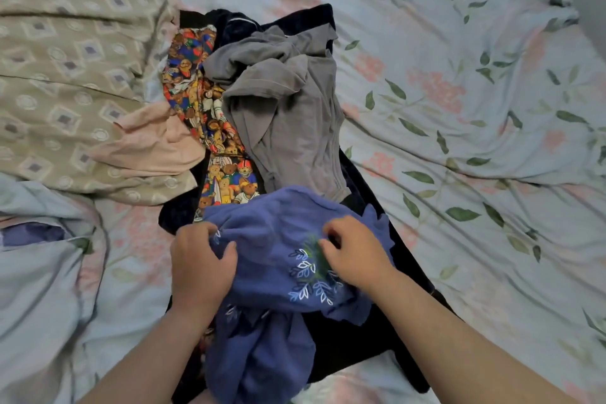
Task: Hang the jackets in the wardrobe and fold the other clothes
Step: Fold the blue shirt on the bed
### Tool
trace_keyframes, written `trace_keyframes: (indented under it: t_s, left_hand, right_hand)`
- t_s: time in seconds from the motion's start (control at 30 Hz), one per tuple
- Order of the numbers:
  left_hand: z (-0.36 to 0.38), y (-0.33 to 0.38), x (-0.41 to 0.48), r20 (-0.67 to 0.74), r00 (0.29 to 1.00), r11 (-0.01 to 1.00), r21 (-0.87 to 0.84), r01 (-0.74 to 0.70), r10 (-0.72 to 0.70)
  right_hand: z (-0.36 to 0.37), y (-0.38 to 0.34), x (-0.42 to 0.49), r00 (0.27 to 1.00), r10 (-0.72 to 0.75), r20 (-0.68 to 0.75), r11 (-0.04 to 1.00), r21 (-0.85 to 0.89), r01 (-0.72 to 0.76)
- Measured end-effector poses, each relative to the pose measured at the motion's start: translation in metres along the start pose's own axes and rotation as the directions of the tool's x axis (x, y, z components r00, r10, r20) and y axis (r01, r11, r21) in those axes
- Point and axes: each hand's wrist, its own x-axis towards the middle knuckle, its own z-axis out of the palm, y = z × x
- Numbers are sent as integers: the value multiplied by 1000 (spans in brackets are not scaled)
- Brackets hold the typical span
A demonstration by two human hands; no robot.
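1. Since the blue top sits at the end of the heap closest to the bed's near edge, with nothing lying on it, it's the obvious one to start with.
2. Both hands are clamped on it. The left hand pinches a bunch of cloth on one side, thumb over the fold. The right hand has its fingers curled into the fabric right by the white leaf embroidery. They're set apart, I reckon so the top can be lifted and shaken out flat.
3. Doesn't look like a jacket to me, so my guess is it gets folded.
4. Under it lies a dark garment, spread out toward the near edge. Could be a jacket, can't tell.
5. Toward the far edge there's a crumpled grey garment, with a teddy-bear print piece touching it. A pink piece lies over the beige patterned cover along the left edge. Nothing's folded, so it's early days.
6. The top's lower half is bunched between the arms and might drag the dark one along.
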Motion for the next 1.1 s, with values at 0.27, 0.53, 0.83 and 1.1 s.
trace_keyframes:
  t_s: [0.27,0.53,0.83,1.1]
  left_hand:
    - [5,0,1,459,886,988,-154,7,65]
    - [13,-5,-51,555,831,999,-38,-11,30]
    - [17,11,-48,594,804,1000,6,-4,0]
    - [-8,43,-25,358,909,862,-369,348,-214]
  right_hand:
    - [19,-46,41,986,-143,86,980,-126,153]
    - [10,13,-23,930,204,306,888,-459,-44]
    - [21,5,-43,994,108,15,904,-418,-92]
    - [26,0,-55,966,-1,257,943,-322,87]
